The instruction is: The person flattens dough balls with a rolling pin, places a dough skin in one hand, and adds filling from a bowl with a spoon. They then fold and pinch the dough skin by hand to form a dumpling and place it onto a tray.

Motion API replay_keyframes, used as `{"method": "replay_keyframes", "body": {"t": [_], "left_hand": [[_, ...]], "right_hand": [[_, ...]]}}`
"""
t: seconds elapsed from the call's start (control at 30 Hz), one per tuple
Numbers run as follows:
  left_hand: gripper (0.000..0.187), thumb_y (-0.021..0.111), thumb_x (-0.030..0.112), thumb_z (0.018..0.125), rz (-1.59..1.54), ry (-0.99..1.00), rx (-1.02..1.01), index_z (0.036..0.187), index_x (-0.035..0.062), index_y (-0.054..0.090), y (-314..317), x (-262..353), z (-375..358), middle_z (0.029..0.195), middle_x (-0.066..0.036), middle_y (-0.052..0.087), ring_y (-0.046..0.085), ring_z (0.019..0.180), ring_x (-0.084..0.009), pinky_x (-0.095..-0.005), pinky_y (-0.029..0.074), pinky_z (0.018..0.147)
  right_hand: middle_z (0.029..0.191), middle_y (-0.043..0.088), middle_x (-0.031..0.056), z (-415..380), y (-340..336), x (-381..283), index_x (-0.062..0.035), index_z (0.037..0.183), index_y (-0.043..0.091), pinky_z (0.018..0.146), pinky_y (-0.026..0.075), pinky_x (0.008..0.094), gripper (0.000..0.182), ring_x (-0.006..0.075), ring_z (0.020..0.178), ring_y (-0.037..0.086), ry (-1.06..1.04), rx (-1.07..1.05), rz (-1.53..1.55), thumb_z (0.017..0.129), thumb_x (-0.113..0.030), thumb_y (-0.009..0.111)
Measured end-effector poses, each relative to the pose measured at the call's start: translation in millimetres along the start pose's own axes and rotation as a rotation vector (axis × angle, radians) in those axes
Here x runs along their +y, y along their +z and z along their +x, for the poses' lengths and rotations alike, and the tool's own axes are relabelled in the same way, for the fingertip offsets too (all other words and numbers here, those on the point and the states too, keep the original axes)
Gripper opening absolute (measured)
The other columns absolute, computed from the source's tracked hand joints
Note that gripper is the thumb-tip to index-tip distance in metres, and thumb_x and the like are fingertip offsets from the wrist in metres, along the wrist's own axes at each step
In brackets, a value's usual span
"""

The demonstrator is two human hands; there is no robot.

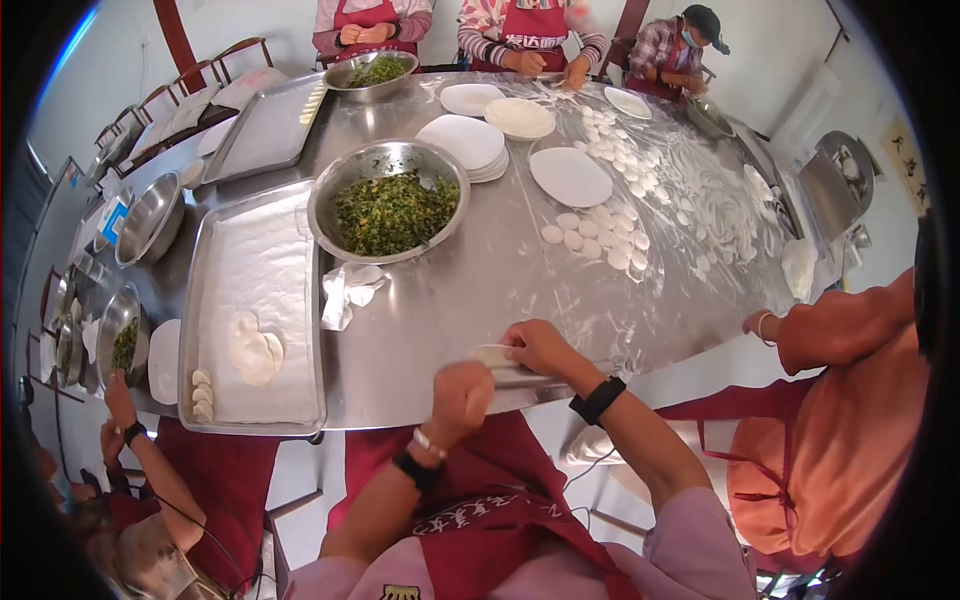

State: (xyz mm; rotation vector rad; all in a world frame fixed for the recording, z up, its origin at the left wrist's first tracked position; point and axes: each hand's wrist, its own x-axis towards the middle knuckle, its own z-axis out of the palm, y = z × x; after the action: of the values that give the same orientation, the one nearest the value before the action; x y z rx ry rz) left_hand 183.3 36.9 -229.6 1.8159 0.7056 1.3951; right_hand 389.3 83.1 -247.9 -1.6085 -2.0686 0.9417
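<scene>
A pale round dough wrapper [490, 355] is partly visible at the near edge of the steel table [430, 310], between my hands. My right hand [545, 350] pinches its right side, with thumb and fingers pressed together. Close by on the left, my left hand [463, 402] is curled closed and slightly blurred; what it holds, if anything, is hidden. A large steel bowl [318, 215] of chopped green filling [395, 210] stands beyond my hands, to the left. Crumpled white tissue [350, 290] lies just in front of that bowl.
Left of my hands, a metal tray [215, 300] holds wrappers [255, 348] and several small dumplings [202, 395]. White plates [463, 140] and floured dough discs [600, 235] lie farther back. Co-workers stand around the table, one in orange [850, 400] close on my right.
</scene>
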Motion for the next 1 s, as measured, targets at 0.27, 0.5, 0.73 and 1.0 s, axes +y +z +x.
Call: {"method": "replay_keyframes", "body": {"t": [0.27, 0.5, 0.73, 1.0], "left_hand": [[0.011, 0.054, 0.008, 0.077, 0.034, 0.034, 0.044, 0.066, 0.0049, 0.051, 4, -6, -9, 0.062, -0.013, 0.048, 0.049, 0.056, -0.0359, -0.0452, 0.039, 0.051], [0.009, 0.058, 0.008, 0.073, -0.009, 0.099, 0.039, 0.067, 0.0065, 0.051, 7, 15, -39, 0.061, -0.012, 0.048, 0.05, 0.056, -0.036, -0.0469, 0.04, 0.052], [0.013, 0.06, 0.008, 0.074, -0.054, 0.079, 0.048, 0.067, 0.006, 0.05, 4, 14, -34, 0.061, -0.013, 0.049, 0.052, 0.057, -0.0364, -0.0471, 0.04, 0.053], [0.014, 0.061, 0.01, 0.074, 0.038, 0.054, 0.026, 0.068, 0.0057, 0.049, 1, 4, -27, 0.062, -0.014, 0.048, 0.052, 0.059, -0.0389, -0.0477, 0.041, 0.054]], "right_hand": [[0.087, 0.069, 0.0175, 2, 14, -23, -0.0058, 0.087, 0.07, 0.075, 0.051, 0.0454, 0.019, 0.0381, 0.082, 0.065, -0.063, 0.081, -0.117, 0.078, -0.023, 0.067], [0.092, 0.068, 0.0115, 26, 1, -54, 0.0036, 0.107, 0.064, 0.069, 0.061, 0.0347, 0.023, 0.0215, 0.084, 0.069, 0.407, -0.232, 0.517, 0.089, -0.009, 0.062], [0.111, 0.065, 0.0151, 95, 22, -197, 0.0083, 0.124, 0.056, 0.084, 0.06, 0.0387, 0.035, 0.0238, 0.098, 0.068, 0.222, -0.597, 0.685, 0.095, -0.012, 0.058], [0.115, 0.064, 0.0123, 129, 46, -217, 0.0049, 0.126, 0.053, 0.093, 0.053, 0.0336, 0.037, 0.0205, 0.103, 0.065, 0.1, -0.55, 0.699, 0.096, -0.016, 0.059]]}}
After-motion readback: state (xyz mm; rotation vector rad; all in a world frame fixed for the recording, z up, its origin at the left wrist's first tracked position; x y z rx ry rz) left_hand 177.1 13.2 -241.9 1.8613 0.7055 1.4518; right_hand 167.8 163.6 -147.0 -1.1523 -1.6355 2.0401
